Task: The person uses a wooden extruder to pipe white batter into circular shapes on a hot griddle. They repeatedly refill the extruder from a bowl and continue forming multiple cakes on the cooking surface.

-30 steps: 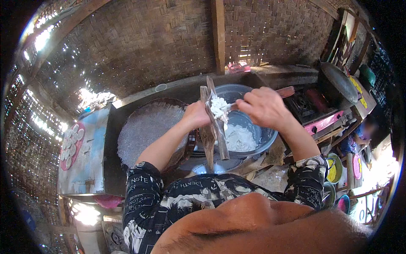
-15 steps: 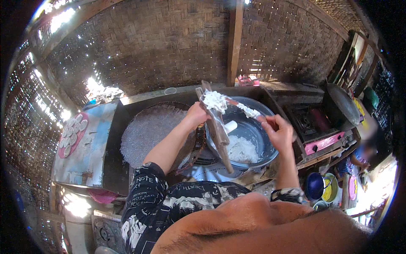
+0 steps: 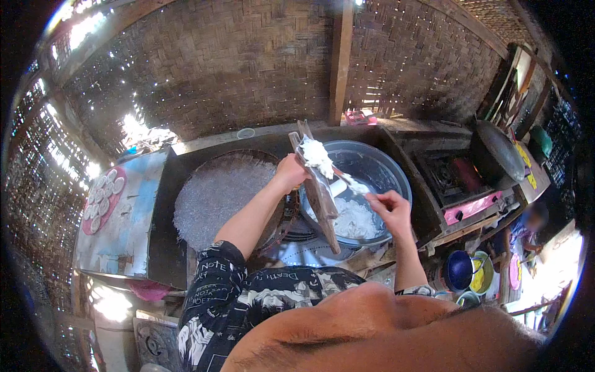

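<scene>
My left hand (image 3: 291, 172) is closed around a long wooden tool (image 3: 321, 201) made of narrow slats, held slantwise over the left side of a dark grey basin (image 3: 404, 177). A lump of white dough-like paste (image 3: 317, 156) sits on the tool's far end. Pinched in my right hand (image 3: 393, 212) is a small paste-smeared spatula (image 3: 352, 183), its tip close to that lump; I cannot tell whether they touch. More white paste (image 3: 357, 222) lies in the basin, beside a white cylinder (image 3: 338, 187) partly hidden by the tool.
Left of the basin stands a round tray covered with fine pale strands (image 3: 217, 192). A pink plate of pale round pieces (image 3: 102, 199) rests on a box at far left. To the right are a stove (image 3: 449, 177) and a dark pan (image 3: 499, 155). Another person (image 3: 527, 229) is at far right.
My right hand has moved left and slightly nearer to me, bringing the spatula lower over the basin. The lump on the tool looks more gathered. My left hand keeps its grip.
</scene>
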The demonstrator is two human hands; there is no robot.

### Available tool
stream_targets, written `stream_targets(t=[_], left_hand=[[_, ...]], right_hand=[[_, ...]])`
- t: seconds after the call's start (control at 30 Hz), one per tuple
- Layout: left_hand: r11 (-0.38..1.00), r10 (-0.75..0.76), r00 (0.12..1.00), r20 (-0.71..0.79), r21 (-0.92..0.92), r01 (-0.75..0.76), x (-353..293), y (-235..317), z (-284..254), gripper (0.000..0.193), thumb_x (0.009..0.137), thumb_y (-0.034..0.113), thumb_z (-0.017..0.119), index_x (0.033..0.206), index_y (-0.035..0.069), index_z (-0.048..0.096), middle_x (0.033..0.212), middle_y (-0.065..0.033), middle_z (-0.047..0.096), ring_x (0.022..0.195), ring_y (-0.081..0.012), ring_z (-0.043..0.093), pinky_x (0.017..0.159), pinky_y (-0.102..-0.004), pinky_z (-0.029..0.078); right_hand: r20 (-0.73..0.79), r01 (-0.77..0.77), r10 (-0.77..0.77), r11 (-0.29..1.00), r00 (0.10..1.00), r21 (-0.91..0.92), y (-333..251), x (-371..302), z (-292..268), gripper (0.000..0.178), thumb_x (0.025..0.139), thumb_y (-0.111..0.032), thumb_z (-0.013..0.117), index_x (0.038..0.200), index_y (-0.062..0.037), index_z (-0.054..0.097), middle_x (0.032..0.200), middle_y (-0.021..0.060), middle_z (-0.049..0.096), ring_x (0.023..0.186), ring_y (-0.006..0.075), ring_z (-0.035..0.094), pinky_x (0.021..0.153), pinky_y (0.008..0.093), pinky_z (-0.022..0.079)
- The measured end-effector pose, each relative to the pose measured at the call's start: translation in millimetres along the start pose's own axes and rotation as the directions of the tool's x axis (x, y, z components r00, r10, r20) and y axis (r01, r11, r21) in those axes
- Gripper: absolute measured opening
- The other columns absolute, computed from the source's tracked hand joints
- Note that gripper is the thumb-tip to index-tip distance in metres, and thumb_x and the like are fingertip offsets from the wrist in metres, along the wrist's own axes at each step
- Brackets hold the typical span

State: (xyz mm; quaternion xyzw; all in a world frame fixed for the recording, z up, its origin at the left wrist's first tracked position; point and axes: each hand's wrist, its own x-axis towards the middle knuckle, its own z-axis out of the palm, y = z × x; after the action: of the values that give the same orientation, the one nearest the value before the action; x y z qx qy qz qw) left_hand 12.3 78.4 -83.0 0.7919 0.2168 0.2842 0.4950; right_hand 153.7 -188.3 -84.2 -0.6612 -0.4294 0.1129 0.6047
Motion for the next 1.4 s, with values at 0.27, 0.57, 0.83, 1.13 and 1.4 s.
stream_targets(t=[0.27, 0.57, 0.83, 1.13, 1.4], left_hand=[[0.935, -0.082, 0.997, 0.010, 0.346, 0.073, -13.1, 50.6, 31.0, 0.039, 0.062, 0.030, 0.072, 0.092, 0.006, 0.067, 0.092, -0.0186, 0.065, 0.089, -0.0364, 0.061, 0.075, -0.0399, 0.048], [0.976, 0.186, 0.977, 0.102, 0.093, -0.196, 26.0, -34.1, 16.3, 0.037, 0.066, 0.030, 0.069, 0.096, 0.009, 0.065, 0.090, -0.0167, 0.066, 0.083, -0.0325, 0.063, 0.074, -0.0370, 0.048], [0.985, 0.048, 0.991, 0.122, 0.157, -0.068, 19.3, -19.3, 27.6, 0.035, 0.072, 0.027, 0.064, 0.098, 0.004, 0.064, 0.093, -0.0187, 0.065, 0.087, -0.0327, 0.063, 0.074, -0.0385, 0.048], [0.942, 0.119, 0.934, 0.337, -0.335, 0.001, -6.5, 31.7, 7.4, 0.037, 0.081, 0.008, 0.063, 0.115, 0.002, 0.052, 0.103, -0.0083, 0.059, 0.089, -0.0193, 0.059, 0.072, -0.0318, 0.056], [0.893, 0.071, 0.952, 0.298, -0.444, 0.073, 4.5, 11.6, -22.7, 0.040, 0.066, -0.010, 0.070, 0.101, 0.004, 0.059, 0.091, -0.0076, 0.062, 0.082, -0.0181, 0.062, 0.068, -0.0311, 0.055]], right_hand=[[-0.268, 0.300, -0.484, 0.802, 0.833, -0.516, -28.4, 18.5, 31.2, 0.019, 0.073, -0.015, 0.073, 0.083, -0.0014, 0.064, 0.070, 0.0091, 0.065, 0.060, 0.0154, 0.063, 0.057, 0.0281, 0.049], [-0.122, 0.077, -0.087, 0.994, 0.989, -0.080, 2.8, 6.6, 16.4, 0.022, 0.077, -0.017, 0.072, 0.086, 0.0017, 0.063, 0.077, 0.0109, 0.067, 0.067, 0.0097, 0.063, 0.061, 0.0239, 0.049], [-0.193, 0.362, -0.494, 0.805, 0.848, -0.470, -17.9, 7.7, 33.1, 0.019, 0.074, -0.013, 0.073, 0.083, 0.0010, 0.064, 0.072, 0.0120, 0.066, 0.063, 0.0174, 0.065, 0.057, 0.0268, 0.051], [-0.226, -0.022, -0.040, 0.963, 0.973, -0.267, 0.3, 27.4, 4.3, 0.026, 0.077, -0.020, 0.072, 0.084, 0.0025, 0.062, 0.074, 0.0045, 0.065, 0.066, 0.0057, 0.056, 0.060, 0.0209, 0.045], [-0.015, -0.036, 0.038, 0.995, 0.999, 0.090, 32.9, 9.0, -18.3, 0.018, 0.076, -0.014, 0.073, 0.082, -0.0004, 0.063, 0.083, 0.0068, 0.066, 0.070, 0.0079, 0.056, 0.063, 0.0232, 0.046]])
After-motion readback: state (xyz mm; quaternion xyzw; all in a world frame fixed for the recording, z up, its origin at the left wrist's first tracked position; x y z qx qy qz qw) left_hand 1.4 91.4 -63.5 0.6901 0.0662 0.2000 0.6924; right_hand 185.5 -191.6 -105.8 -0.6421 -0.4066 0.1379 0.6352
